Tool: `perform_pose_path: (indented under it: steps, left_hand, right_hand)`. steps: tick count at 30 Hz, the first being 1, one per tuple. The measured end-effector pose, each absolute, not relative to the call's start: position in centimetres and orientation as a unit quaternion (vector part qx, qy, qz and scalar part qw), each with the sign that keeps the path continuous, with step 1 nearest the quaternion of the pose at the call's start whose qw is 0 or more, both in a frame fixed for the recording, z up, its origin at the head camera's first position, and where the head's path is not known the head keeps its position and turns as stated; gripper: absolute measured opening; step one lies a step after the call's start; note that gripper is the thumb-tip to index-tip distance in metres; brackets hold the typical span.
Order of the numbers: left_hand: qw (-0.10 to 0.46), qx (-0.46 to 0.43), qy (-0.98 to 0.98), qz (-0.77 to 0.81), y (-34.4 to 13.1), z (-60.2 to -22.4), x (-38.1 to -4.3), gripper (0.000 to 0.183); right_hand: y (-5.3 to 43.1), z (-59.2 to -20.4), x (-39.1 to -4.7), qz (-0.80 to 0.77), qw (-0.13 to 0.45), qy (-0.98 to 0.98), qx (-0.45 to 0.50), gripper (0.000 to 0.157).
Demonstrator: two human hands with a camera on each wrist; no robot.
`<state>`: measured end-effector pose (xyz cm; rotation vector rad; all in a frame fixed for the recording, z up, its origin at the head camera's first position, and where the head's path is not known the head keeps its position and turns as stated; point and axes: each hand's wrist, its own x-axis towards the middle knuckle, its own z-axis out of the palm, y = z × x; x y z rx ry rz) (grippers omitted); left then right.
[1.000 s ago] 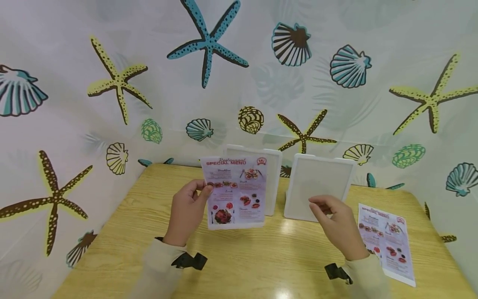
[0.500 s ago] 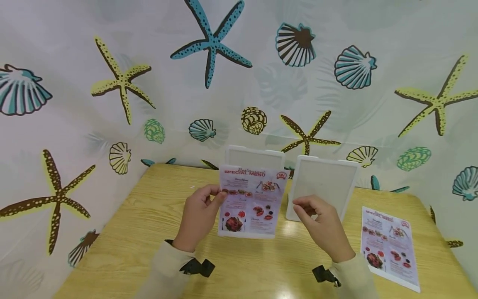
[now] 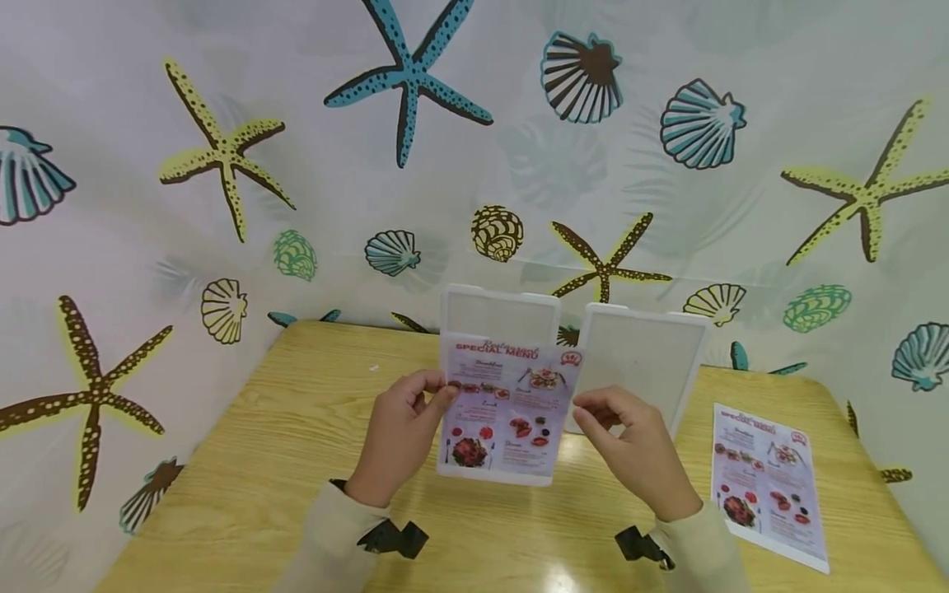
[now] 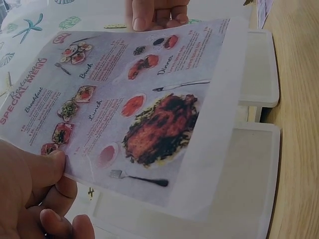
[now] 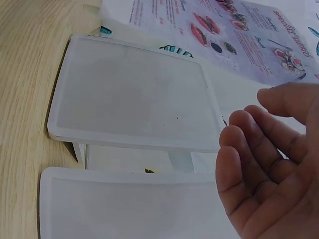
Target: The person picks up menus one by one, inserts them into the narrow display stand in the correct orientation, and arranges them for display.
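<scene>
In the head view, my left hand [image 3: 396,436] pinches the left edge of a printed restaurant menu sheet [image 3: 504,412] between thumb and fingers. The sheet is upright above the table, and its top half overlaps the left white-framed stand [image 3: 500,311]. My right hand [image 3: 630,453] hovers by the sheet's right edge, fingers loosely curled. In the right wrist view, a gap shows between the right hand's thumb [image 5: 286,102] and the menu, and nothing is held. Behind that hand leans the right white-framed stand [image 3: 647,354], its panel blank.
A second menu sheet [image 3: 769,486] of the same print lies flat at the right of the wooden table [image 3: 267,461]. A white curtain [image 3: 356,181] with starfish and shells hangs behind. A small white scrap [image 3: 374,367] sits left of the stands.
My left hand has brought the menu sheet rightward and lower, across the left stand. My right hand has shifted left towards the sheet's right edge.
</scene>
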<state>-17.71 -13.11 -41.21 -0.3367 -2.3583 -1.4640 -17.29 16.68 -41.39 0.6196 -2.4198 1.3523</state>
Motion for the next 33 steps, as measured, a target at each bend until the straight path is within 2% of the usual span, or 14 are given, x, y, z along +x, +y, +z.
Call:
perform_pose_path:
  steps: [15,33]
  left_hand:
    - [0.173,-0.121,-0.825,-0.524,-13.03,-41.39,-17.30,0.011]
    - [0.161,-0.119,-0.817,-0.540,-12.72,-40.96,-17.15,0.018]
  right_hand:
    - [16.27,-41.60,-17.04,0.487,0.135,-0.828,0.243,0.007]
    - [16.15,-41.39,-17.04,0.504,0.117,-0.831,0.204,0.005]
